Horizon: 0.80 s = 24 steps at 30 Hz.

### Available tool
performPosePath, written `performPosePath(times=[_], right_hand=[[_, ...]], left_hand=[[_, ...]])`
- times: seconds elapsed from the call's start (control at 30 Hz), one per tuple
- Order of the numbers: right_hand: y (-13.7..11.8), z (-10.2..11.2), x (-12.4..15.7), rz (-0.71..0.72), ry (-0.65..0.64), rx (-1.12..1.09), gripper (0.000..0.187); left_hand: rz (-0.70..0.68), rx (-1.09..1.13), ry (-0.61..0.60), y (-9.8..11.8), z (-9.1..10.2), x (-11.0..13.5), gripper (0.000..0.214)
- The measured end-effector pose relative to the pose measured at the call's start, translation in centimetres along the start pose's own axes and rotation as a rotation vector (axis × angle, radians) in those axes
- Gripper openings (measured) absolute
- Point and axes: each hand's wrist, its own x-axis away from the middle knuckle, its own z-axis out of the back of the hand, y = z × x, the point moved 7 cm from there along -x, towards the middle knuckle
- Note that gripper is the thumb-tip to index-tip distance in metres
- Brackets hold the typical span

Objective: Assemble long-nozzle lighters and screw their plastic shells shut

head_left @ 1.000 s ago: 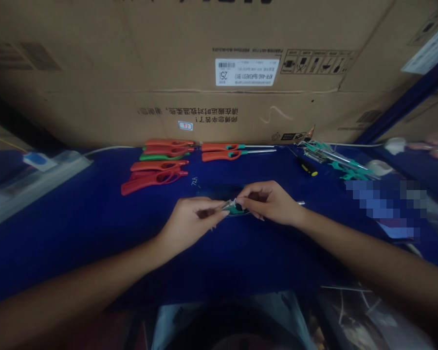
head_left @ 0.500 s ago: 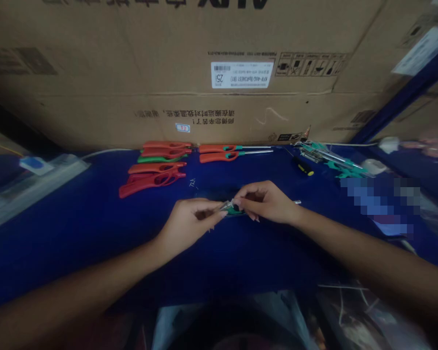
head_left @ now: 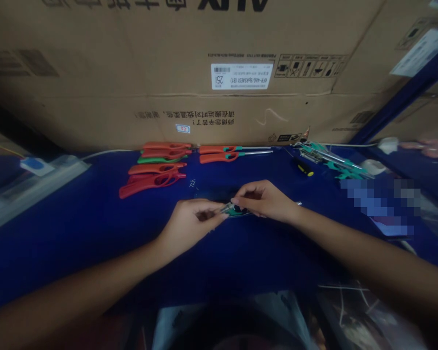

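My left hand [head_left: 191,218] is closed in a pinch on the clear, metallic-looking left end of a green lighter core [head_left: 232,212]. From the right, my right hand [head_left: 264,200] bends over the same core, thumb and forefinger pinched together beside a small dark part. Whatever lies between those fingertips is mostly hidden. A bright metal tip, probably the core's rod, pokes out past my right wrist. Behind my hands lie two orange lighters with metal rods [head_left: 219,158], and to their left several red, orange and green lighter shells [head_left: 151,180].
A large cardboard box [head_left: 131,73] walls off the back of the blue table [head_left: 95,233]. At the right are green lighter cores with rods [head_left: 336,158], a black-and-yellow screwdriver [head_left: 303,166] and a partly pixelated phone-like object [head_left: 390,224]. A clear plastic bag [head_left: 58,175] lies left.
The fingers of my right hand have curled in slightly and shifted a little over the core. My left hand keeps its hold in nearly the same place.
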Motion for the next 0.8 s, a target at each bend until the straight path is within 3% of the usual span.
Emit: performPosePath(times=[0.2, 0.47, 0.8], right_hand=[[0.03, 0.00, 0.01, -0.018, -0.001, 0.039, 0.032], [-0.32, 0.02, 0.23, 0.069, 0.001, -0.049, 0.030], [-0.08, -0.33, 0.42, 0.137, 0.012, -0.005, 0.030]], left_hand=[[-0.021, -0.017, 0.001, 0.10, 0.01, -0.12, 0.017], [0.044, 0.058, -0.010, -0.50, 0.00, -0.02, 0.020], [0.010, 0.052, -0.040, -0.73, -0.09, 0.01, 0.019]])
